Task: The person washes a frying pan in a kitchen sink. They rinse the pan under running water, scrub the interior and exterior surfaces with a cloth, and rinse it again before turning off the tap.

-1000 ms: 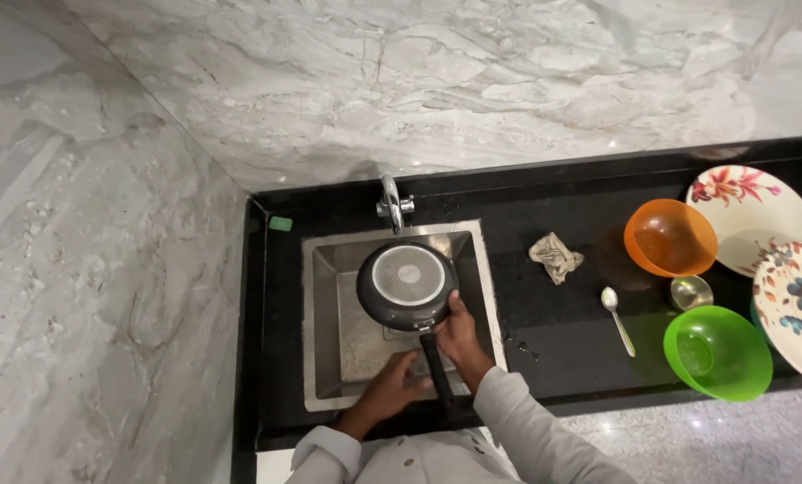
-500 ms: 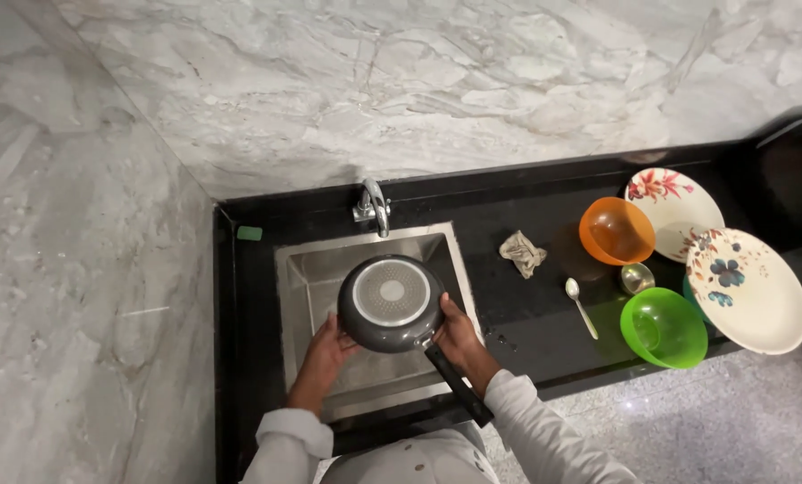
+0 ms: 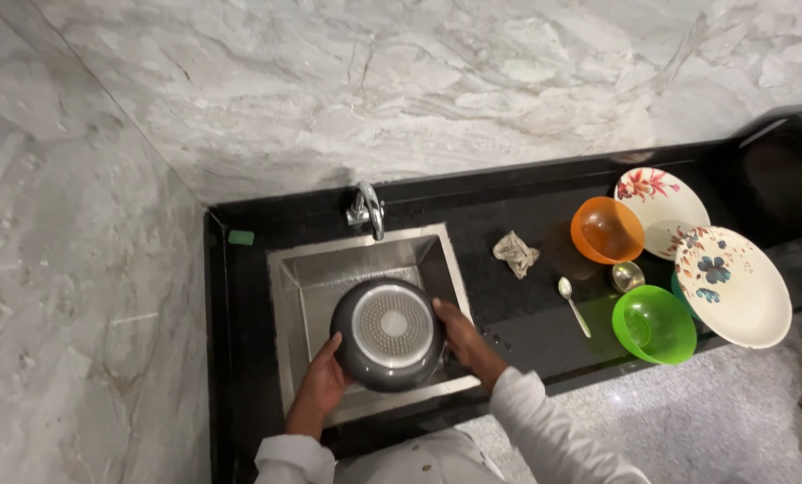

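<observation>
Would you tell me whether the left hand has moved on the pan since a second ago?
Yes. The left hand has shifted from below the pan, near its handle, to the pan's left rim, towards the sink's left wall.

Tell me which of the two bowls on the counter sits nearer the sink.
The green bowl. It sits toward the counter's front edge, just right of the spoon; the orange bowl sits farther back, overlapping a floral plate.
</observation>
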